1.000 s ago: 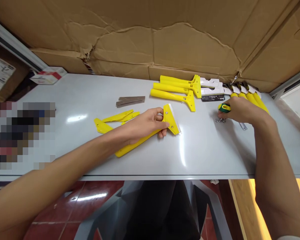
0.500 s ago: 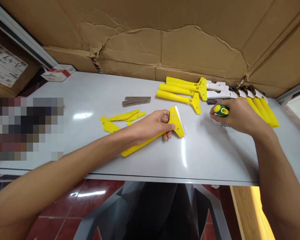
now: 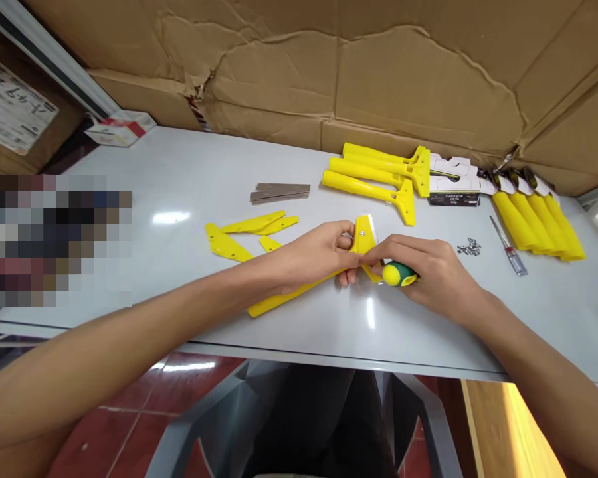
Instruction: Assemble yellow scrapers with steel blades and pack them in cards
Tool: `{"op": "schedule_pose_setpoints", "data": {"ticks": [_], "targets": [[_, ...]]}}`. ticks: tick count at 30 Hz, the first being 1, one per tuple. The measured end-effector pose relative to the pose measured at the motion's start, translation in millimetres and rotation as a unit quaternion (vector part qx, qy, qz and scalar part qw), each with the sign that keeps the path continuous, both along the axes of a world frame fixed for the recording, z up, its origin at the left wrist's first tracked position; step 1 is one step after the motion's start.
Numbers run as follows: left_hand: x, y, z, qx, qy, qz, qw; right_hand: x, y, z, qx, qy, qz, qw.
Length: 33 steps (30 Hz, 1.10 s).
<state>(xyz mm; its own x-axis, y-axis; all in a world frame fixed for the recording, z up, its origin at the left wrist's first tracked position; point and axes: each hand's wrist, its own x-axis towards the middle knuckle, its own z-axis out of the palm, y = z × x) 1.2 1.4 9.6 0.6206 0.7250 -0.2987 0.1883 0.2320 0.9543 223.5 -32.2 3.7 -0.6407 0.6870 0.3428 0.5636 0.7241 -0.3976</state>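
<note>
Left hand (image 3: pixel 316 255): fingers clamped on a long-handled yellow plastic scraper (image 3: pixel 363 234), located at the glossy grey tabletop's (image 3: pixel 204 169) near middle. Right hand (image 3: pixel 436 269): fingers wrapped round a rounded green-and-yellow tool handle (image 3: pixel 401 273), fingertips at the scraper's head. Right: small silver screws (image 3: pixel 471 247).

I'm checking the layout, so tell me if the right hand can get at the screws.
Probably yes: the right hand holds a green handle, but the screws lie uncovered close by, with nothing in between.
</note>
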Motion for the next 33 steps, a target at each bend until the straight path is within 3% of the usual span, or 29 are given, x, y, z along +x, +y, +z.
{"op": "schedule_pose_setpoints", "data": {"ticks": [11,33], "targets": [[-1.7,1.2,0.1,-0.001,0.018,-0.006,1.000,-2.0,1.4,0.6,-0.021,0.039,-0.017,0.999],[-2.3,1.6,-1.7,-0.016,0.009,0.000,1.000,2.6,4.7,-2.9,-0.063,0.014,-0.001,0.998]]}}
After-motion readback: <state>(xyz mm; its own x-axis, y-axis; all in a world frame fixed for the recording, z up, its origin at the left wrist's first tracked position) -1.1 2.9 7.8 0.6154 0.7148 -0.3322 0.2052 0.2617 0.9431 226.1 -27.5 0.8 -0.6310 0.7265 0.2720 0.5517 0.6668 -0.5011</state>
